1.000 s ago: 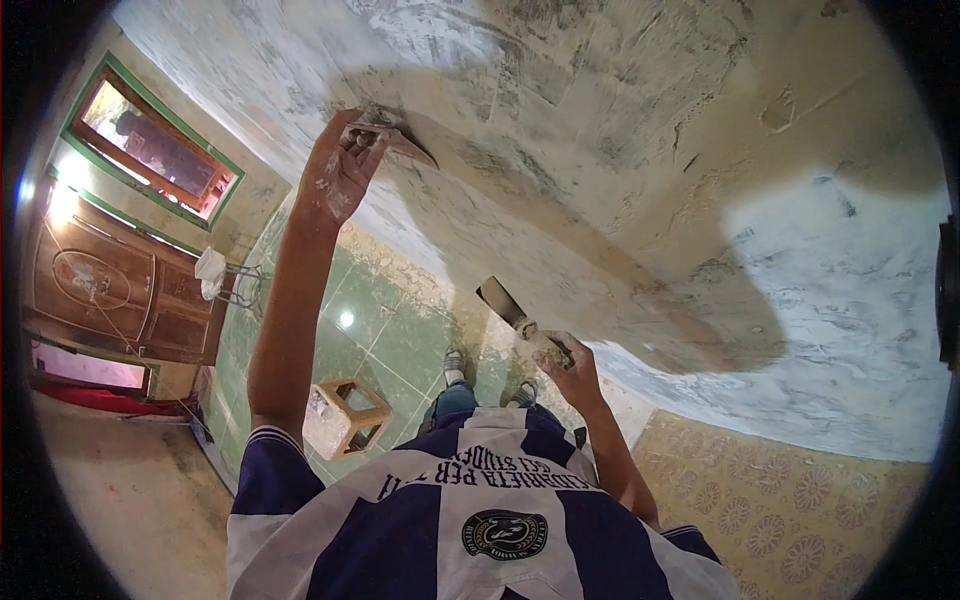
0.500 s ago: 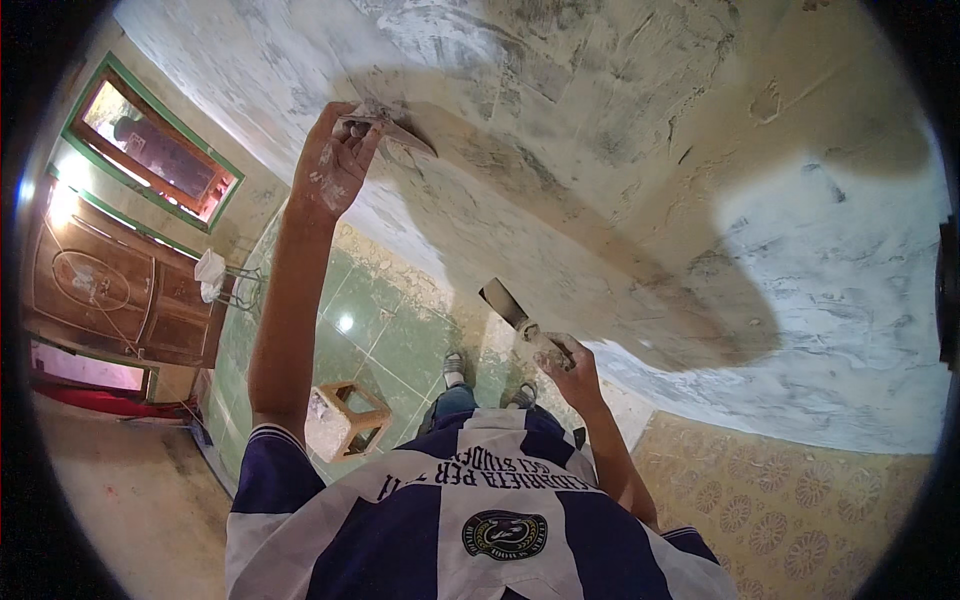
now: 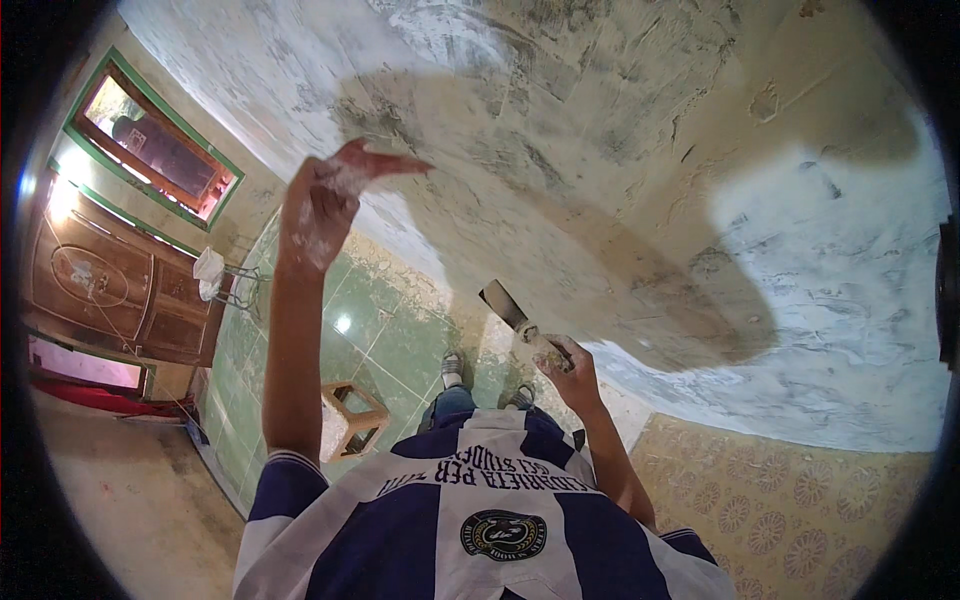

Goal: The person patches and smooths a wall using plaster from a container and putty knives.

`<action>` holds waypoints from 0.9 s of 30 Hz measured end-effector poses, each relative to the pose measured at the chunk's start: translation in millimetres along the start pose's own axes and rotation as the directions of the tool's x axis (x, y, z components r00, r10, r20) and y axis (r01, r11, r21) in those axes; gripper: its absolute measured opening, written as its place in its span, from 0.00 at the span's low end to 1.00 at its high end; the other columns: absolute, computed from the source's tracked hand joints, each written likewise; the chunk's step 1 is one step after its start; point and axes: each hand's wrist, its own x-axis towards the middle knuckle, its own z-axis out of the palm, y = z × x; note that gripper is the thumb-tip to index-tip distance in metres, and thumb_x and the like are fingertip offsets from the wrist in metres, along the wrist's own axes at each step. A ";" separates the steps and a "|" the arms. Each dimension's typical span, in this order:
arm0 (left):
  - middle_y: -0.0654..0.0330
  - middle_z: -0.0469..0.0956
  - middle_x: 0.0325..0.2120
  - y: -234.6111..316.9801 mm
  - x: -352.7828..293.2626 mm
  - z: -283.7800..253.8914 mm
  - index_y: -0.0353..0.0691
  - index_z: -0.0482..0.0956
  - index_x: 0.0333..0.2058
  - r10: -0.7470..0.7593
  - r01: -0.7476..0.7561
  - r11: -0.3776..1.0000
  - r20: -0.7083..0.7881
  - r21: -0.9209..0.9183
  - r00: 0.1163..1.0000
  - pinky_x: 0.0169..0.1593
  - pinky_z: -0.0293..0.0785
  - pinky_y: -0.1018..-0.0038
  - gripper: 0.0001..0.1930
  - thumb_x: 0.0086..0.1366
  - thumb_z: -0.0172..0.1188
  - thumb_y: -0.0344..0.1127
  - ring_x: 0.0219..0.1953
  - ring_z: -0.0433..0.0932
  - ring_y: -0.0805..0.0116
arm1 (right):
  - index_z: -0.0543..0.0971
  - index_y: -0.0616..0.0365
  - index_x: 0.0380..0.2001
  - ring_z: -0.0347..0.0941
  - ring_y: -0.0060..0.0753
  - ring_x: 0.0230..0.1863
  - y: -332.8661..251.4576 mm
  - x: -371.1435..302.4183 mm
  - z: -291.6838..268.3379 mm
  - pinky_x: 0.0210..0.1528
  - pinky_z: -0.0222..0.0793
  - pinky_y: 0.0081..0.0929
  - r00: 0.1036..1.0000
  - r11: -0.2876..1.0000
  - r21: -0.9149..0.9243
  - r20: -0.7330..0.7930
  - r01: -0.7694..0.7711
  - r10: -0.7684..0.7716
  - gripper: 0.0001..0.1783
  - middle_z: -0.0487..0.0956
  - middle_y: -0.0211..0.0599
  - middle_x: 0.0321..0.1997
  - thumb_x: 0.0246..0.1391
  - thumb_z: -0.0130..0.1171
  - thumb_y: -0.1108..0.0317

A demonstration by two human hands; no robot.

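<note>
My left hand (image 3: 318, 215), smeared with white, is raised by the plastered wall (image 3: 600, 130). Its fingers are closed on a flat reddish putty spreader (image 3: 385, 163), blurred by motion, whose pointed corner lies toward the wall; whether it touches cannot be told. Lower down, my right hand (image 3: 575, 378) grips a putty knife (image 3: 508, 308) by its handle. The knife's broad blade points up and left, away from my body, with pale putty near its neck. Wet-looking grey and white patches streak the wall, and my shadow falls across it.
A small stool (image 3: 360, 420) stands on the green tiled floor (image 3: 350, 290), left of my feet. Farther left are a wooden door (image 3: 120, 285), a green-framed window (image 3: 150, 140) and a metal-legged stand with a white thing (image 3: 210, 272) on it. Pale spatters lie along the wall's foot.
My left hand has drawn back from the wall and lower, turning the spreader so that more of its reddish face shows. My right hand and the putty knife have stayed nearly still.
</note>
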 end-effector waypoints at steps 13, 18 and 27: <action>0.54 0.78 0.32 -52.2 2.0 -5.9 0.36 0.71 0.41 0.015 0.049 0.967 -0.247 0.250 0.969 0.34 0.80 0.69 0.12 0.65 0.53 0.38 0.31 0.81 0.63 | 0.77 0.66 0.46 0.73 0.23 0.41 -6.0 -0.4 4.0 0.47 0.69 0.23 0.998 0.996 -0.064 0.024 -0.059 0.061 0.20 0.80 0.37 0.39 0.51 0.66 0.67; 0.54 0.78 0.32 -49.9 10.2 -2.5 0.35 0.71 0.40 0.008 0.052 0.968 -0.238 0.245 0.971 0.34 0.80 0.69 0.12 0.65 0.54 0.38 0.30 0.81 0.63 | 0.76 0.66 0.46 0.74 0.24 0.41 4.6 -1.4 5.2 0.47 0.69 0.24 0.997 0.996 0.022 0.011 -0.082 0.082 0.21 0.80 0.38 0.38 0.51 0.67 0.67; 0.54 0.80 0.29 -45.1 27.2 8.8 0.34 0.74 0.37 -0.023 0.094 0.945 -0.223 0.313 0.974 0.35 0.79 0.71 0.14 0.65 0.54 0.41 0.28 0.80 0.65 | 0.77 0.65 0.45 0.76 0.27 0.38 1.7 -0.1 2.2 0.45 0.71 0.25 1.000 0.999 -0.049 -0.025 -0.012 0.011 0.21 0.81 0.41 0.38 0.50 0.67 0.64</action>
